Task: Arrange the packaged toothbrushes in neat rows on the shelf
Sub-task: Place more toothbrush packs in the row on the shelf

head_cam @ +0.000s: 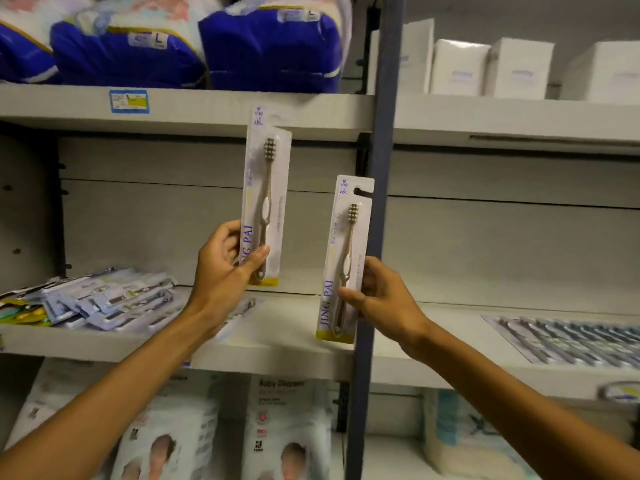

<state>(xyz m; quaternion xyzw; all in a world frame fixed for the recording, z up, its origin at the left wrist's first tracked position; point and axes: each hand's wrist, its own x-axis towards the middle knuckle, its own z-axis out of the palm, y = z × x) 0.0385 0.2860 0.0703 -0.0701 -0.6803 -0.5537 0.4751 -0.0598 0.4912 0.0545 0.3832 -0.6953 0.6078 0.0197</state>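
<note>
Both hands loaded. Left hand (228,261) pinches a carded toothbrush pack (265,199) near its lower end, thumb on the front, fingers behind; pack upright, above the middle shelf (277,344). Right hand (377,296) grips a second toothbrush pack (346,261) the same way, low on the card, also upright, held in front of the blue upright post (381,168).

Where the stock sits: loose heap of toothbrush packs (100,299) on the left of the shelf, overlapping at mixed angles. One more pack (242,311) lies flat under the left wrist, partly hidden. Neat flat row of packs (571,341) already laid out in the right bay.

Risks, my read:
- Low pinch on long, thin cards means the tops can swing or flex. Right pack's top corner looks very close to the post; a snag there could twist it out of the grip.
- Left forearm is right over the hidden flat pack. Lowering that hand could push it or shove it into the heap.
- Heap looks unstable near the shelf's front lip; a nudge could slide packs off the edge onto the diaper bags (287,427) below.
- Placing two at once: no free hand to square them, so rows likely skew or overlap.
- Slick blister fronts likely slip on each other if stacked.
</note>
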